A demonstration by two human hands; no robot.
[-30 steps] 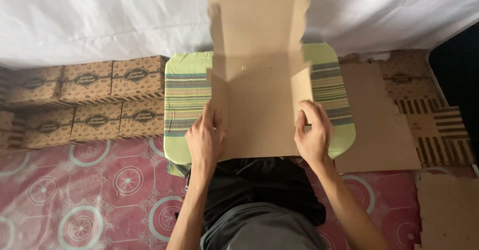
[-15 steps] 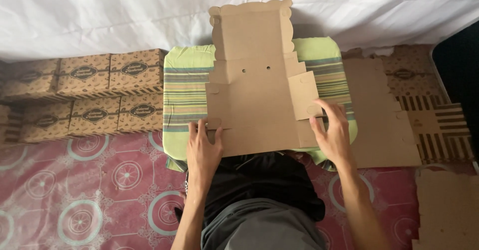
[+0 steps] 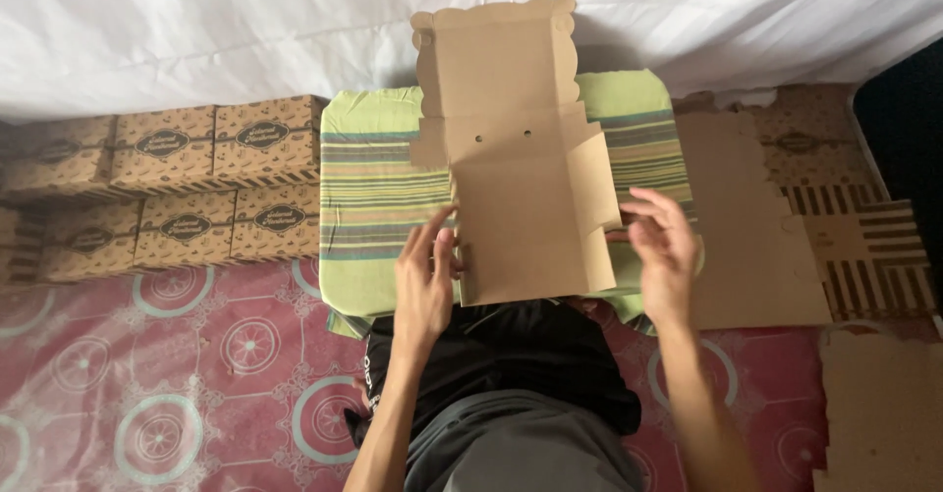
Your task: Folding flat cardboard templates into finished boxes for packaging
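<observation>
Since half a second ago, both hands have shifted on the flat brown cardboard box blank (image 3: 521, 192), which lies unfolded on the green striped cushion (image 3: 378, 188) in front of the person's lap. Left hand (image 3: 424, 291) now presses its fingers against the blank's lower left edge, its grip loose and open, thumb beside the fold. Right hand (image 3: 666, 251) has lifted off and hovers just beside the raised right side flap, fingers spread, holding nothing. Finished printed cardboard boxes (image 3: 162, 192) are stacked to the left, and more flat cardboard blanks (image 3: 756, 227) lie to the right on the red patterned floor mat (image 3: 177, 384).
</observation>
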